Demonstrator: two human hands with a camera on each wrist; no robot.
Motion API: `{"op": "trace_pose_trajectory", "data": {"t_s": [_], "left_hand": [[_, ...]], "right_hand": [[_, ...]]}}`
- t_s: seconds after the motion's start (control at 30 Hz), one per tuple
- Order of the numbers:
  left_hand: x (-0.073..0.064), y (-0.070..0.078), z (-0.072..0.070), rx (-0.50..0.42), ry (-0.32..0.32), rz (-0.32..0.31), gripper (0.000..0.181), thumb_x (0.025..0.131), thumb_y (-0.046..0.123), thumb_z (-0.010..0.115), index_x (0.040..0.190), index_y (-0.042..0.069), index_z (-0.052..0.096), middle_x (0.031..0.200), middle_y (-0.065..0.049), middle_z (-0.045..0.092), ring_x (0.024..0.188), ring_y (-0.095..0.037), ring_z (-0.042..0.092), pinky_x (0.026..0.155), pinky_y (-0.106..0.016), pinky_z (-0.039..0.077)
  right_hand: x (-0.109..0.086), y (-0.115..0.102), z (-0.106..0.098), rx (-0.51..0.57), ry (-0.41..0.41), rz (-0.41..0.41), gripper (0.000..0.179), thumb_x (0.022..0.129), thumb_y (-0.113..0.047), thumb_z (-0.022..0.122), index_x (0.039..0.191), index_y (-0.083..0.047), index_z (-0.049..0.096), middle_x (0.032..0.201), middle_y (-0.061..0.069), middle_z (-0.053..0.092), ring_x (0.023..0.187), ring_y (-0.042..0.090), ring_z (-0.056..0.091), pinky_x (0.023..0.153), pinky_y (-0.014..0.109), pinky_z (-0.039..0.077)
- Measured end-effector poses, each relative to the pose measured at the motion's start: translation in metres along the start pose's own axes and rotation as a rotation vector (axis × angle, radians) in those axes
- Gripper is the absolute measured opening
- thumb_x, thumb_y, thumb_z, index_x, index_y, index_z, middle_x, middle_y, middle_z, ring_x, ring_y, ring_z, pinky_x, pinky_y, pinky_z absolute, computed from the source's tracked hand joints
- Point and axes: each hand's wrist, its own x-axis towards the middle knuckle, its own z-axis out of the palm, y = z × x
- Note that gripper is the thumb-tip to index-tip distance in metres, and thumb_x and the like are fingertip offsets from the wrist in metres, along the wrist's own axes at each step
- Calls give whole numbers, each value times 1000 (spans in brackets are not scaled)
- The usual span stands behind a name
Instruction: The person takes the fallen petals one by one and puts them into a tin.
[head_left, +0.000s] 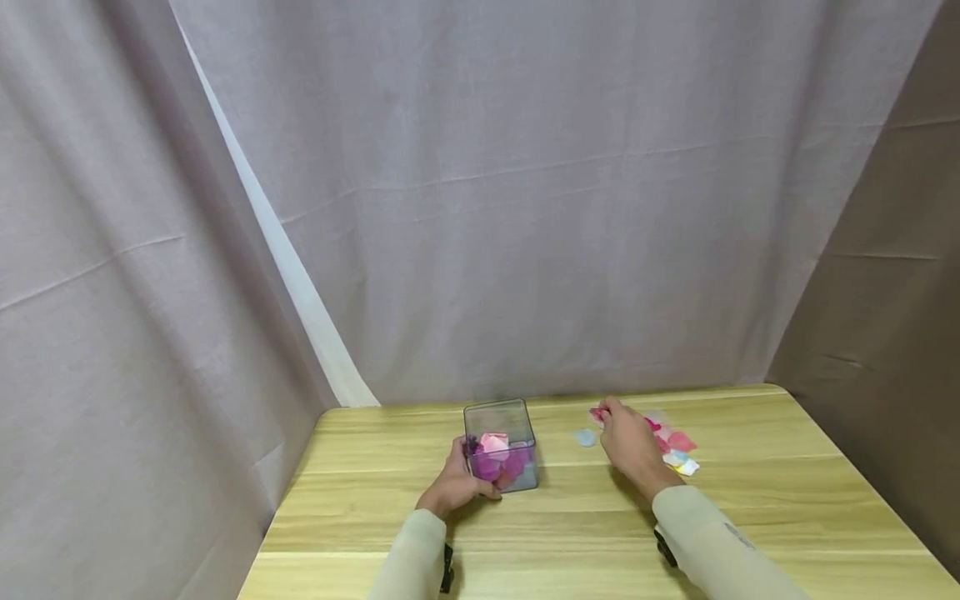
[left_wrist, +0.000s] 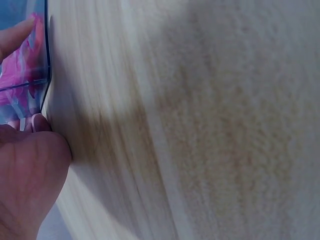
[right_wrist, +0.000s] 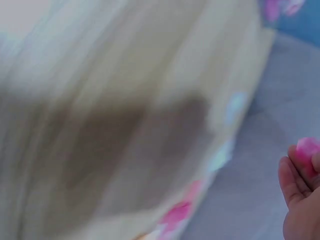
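A clear square plastic box (head_left: 529,477) stands on the table, with purple and pink petals (head_left: 494,447) inside. My left hand (head_left: 452,485) grips it from the left side, the thumb across its near wall. In the left wrist view the petals show as bright pink through the box wall (left_wrist: 41,82). To the right of the box, my right hand (head_left: 632,446) pinches a pink petal (right_wrist: 307,149) between thumb and fingers. Beside and partly behind that hand lies a loose pile of pink, red, white and pale blue petals (head_left: 681,442).
One pale blue petal (head_left: 586,437) lies alone between the box and the right hand. The wooden table (head_left: 570,533) ends at a back edge just beyond the box and the pile. Grey curtains (head_left: 525,250) hang behind it and at both sides.
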Motion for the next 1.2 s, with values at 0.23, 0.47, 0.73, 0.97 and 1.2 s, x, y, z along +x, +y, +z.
{"op": "trace_pose_trajectory", "data": {"t_s": [0.23, 0.47, 0.73, 0.97, 1.2], "left_hand": [[-1, -1, 1, 2, -3, -9, 110, 57, -5, 89, 152, 7, 35, 156, -22, 51, 149, -45, 44, 131, -71, 15], [0, 1, 0, 18, 0, -10, 112, 58, -4, 90, 153, 7, 34, 157, -23, 50, 150, -47, 43, 131, -71, 14], [2, -2, -4, 11, 9, -11, 115, 57, -2, 91, 155, 6, 32, 155, -23, 51, 146, -43, 47, 131, -65, 22], [0, -1, -4, 31, 12, -23, 111, 58, 1, 92, 153, 7, 34, 153, -22, 52, 144, -39, 48, 131, -64, 24], [2, -1, -1, 18, 6, -32, 113, 59, 1, 92, 155, 8, 32, 154, -20, 51, 144, -38, 48, 131, -66, 22]], "right_hand": [[-16, -45, -11, 112, 150, -80, 15, 105, -6, 61, 113, -4, 74, 104, 18, 79, 99, 39, 76, 85, 58, 60], [-15, -85, -3, 195, 237, -164, 13, 100, -1, 68, 107, -4, 79, 101, 13, 80, 97, 32, 77, 86, 53, 62], [12, -136, 28, 178, 66, -233, 13, 101, -5, 69, 107, -8, 80, 102, 9, 82, 95, 26, 77, 85, 45, 64], [31, -158, 55, 133, -148, -256, 13, 101, -6, 69, 97, -11, 80, 93, 3, 82, 89, 19, 78, 81, 38, 65], [37, -153, 66, 97, -196, -206, 15, 98, -5, 71, 97, -13, 83, 94, 1, 82, 90, 20, 76, 83, 40, 64]]}}
